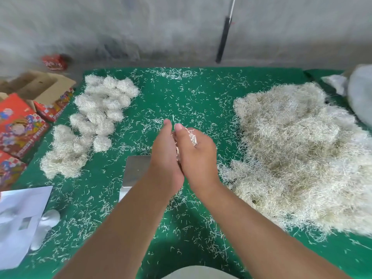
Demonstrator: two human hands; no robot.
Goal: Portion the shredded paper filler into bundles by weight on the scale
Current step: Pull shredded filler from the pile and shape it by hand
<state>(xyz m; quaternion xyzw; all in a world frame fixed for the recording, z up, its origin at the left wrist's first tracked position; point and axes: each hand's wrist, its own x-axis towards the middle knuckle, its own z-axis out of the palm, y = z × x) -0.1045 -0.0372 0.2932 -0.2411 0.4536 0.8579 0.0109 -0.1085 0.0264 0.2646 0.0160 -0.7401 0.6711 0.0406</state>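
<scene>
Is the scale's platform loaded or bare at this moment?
Bare, where visible: the scale shows plain metal, though the left hand and forearm cover part. Both hands press a wad of filler above it.

Green table [193, 93] runs up against a grey wall [141, 27], with a black rod [223, 40] leaning on that wall just past the table's far edge. Off the table's left edge there's a stack of red printed boxes [19, 123], an open cardboard box [38, 85] and a crumpled red wrapper [54, 61] further back. White paper sheets [22, 216] lie on its near-left corner and a clear plastic bag [360, 93] at its far-right.
</scene>
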